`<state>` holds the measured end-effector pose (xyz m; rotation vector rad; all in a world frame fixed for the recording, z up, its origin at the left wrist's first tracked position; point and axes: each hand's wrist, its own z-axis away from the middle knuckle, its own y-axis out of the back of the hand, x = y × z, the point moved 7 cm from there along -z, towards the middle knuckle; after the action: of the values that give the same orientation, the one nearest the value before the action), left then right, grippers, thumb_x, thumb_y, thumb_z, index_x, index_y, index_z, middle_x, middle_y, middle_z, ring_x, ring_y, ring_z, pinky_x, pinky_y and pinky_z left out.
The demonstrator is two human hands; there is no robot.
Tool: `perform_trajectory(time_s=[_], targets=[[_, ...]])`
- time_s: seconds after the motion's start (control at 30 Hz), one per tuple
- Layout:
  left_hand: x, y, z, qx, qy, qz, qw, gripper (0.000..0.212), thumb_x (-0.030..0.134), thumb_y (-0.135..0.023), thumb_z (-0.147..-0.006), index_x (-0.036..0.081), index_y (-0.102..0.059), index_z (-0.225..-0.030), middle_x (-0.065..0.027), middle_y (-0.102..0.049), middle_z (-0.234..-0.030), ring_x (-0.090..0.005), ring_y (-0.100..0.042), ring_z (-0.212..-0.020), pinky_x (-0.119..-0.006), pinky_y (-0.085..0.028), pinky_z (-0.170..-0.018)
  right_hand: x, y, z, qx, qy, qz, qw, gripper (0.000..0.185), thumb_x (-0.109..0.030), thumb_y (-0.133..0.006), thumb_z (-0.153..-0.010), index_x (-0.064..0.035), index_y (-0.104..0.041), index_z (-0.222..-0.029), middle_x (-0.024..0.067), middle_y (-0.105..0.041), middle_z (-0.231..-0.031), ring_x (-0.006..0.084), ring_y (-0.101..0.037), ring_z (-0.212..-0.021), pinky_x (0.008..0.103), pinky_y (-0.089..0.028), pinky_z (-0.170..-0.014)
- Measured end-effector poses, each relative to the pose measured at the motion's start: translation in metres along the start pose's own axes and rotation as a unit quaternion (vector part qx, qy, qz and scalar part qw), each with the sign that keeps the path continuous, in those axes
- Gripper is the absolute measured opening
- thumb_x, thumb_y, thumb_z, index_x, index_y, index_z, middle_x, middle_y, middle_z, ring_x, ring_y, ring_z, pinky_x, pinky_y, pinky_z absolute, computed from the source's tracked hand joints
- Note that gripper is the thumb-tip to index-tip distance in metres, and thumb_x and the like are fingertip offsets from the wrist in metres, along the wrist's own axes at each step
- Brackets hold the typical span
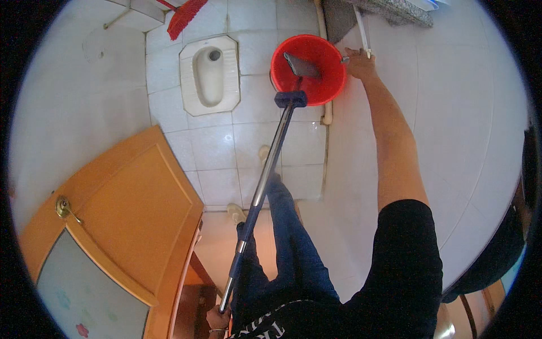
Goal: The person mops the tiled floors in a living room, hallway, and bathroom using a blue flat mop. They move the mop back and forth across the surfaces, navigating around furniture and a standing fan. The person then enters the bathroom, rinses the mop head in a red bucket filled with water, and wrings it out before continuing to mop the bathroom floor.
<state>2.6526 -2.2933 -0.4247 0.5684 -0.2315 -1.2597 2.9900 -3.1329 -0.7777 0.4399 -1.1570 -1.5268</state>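
My left hand [218, 318], at the bottom, grips the end of a flat mop's metal pole [264, 180]. The pole runs up past my legs to a dark blue block [290, 99] at the near rim of a red plastic bucket [330, 87]. Inside the bucket lies the grey mop head [302, 68], tilted. My right hand [360, 63] reaches to the wall beside the bucket, at a small metal tap [345, 60] over its right rim. The fingers partly hide the tap, and whether they grip it is unclear.
A white squat toilet [209, 76] is set in the tiled floor [254, 140] left of the bucket. A red mop or brush head [186, 19] lies behind it. The wooden door [131, 190] stands ajar at left. Pipes [327, 114] run along the right wall below a stone counter [396, 10].
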Motion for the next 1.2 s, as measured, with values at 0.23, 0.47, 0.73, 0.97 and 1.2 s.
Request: perform_trajectory(time_s=[0.23,0.47,0.73,0.97,1.2], targets=[[0.007,0.007,-0.005,0.025,-0.015,-0.039,0.999,0.029,0.026,-0.074,-0.068,0.005,-0.056,-0.059,-0.0132,-0.051,-0.049,-0.0323,-0.058,-0.049,-0.042,-0.046,-0.049,-0.003,0.004,0.065,0.213,-0.009,0.022,0.977,0.033,-0.028,-0.047,-0.09,-0.0073,-0.061,-0.111,0.0102,-0.057,-0.119,0.031,-0.052,-0.112,0.0581,-0.04,-0.085],[0.022,0.016,-0.007,-0.035,0.008,-0.03,0.999,0.028,0.029,-0.073,-0.072,0.004,-0.064,-0.078,-0.0132,-0.057,-0.06,-0.0286,-0.06,-0.059,-0.039,-0.047,-0.056,-0.207,-0.119,0.011,-0.12,-0.312,-0.902,0.273,0.075,-0.067,-0.04,-0.087,-0.0019,-0.047,-0.125,0.0237,-0.057,-0.116,0.0372,-0.061,-0.095,0.0427,-0.055,-0.074],[0.024,0.013,-0.013,-0.033,0.035,-0.03,0.998,0.025,0.028,-0.065,-0.076,0.004,-0.065,-0.085,-0.0202,-0.063,-0.071,-0.038,-0.062,-0.069,-0.044,-0.048,-0.064,-0.24,-0.208,-0.058,0.001,-0.42,-0.903,-0.091,0.058,-0.054,-0.053,-0.086,-0.0015,-0.054,-0.109,0.0174,-0.062,-0.094,0.0288,-0.064,-0.084,0.0393,-0.057,-0.069],[0.002,0.003,-0.017,-0.001,-0.015,-0.035,0.999,0.023,0.029,-0.067,-0.075,0.007,-0.064,-0.082,-0.0176,-0.061,-0.066,-0.0372,-0.059,-0.062,-0.044,-0.048,-0.058,-0.186,-0.209,-0.039,-0.051,-0.33,-0.917,0.219,0.024,-0.027,-0.055,-0.09,-0.0049,-0.057,-0.097,0.009,-0.058,-0.074,0.0165,-0.057,-0.062,0.0291,-0.052,-0.051],[-0.014,-0.012,-0.03,0.073,-0.017,-0.117,0.99,0.028,0.03,-0.072,-0.073,0.006,-0.067,-0.087,-0.0153,-0.065,-0.073,-0.0331,-0.062,-0.06,-0.041,-0.05,-0.054,-0.086,-0.215,-0.045,-0.124,-0.248,-0.773,0.571,0.016,-0.025,-0.059,-0.089,-0.01,-0.058,-0.094,0.0046,-0.056,-0.076,0.0151,-0.052,-0.058,0.0274,-0.049,-0.05]])
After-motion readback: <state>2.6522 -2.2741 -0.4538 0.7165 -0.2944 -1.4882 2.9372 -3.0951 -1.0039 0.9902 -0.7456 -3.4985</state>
